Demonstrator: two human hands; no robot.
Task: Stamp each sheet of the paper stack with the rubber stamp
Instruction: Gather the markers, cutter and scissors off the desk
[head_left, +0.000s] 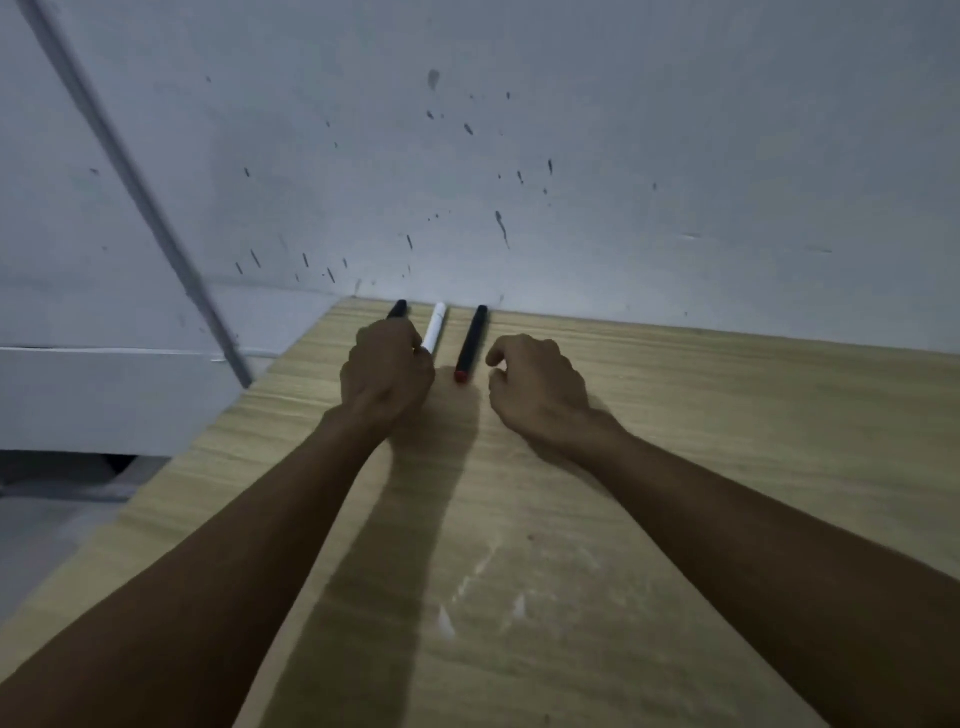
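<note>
My left hand (387, 371) closes its grip on a black marker (399, 308); right hand (535, 387) hovers loosely curled, empty. No stamp or paper visible on the counter (675, 467): locate them next.

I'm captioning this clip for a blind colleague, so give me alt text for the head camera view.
A person's left hand grips a black marker on a light wooden table, while the right hand, loosely curled and holding nothing, hovers beside a black marker with a red end. A white marker lies between them, near a spattered white wall.
</note>
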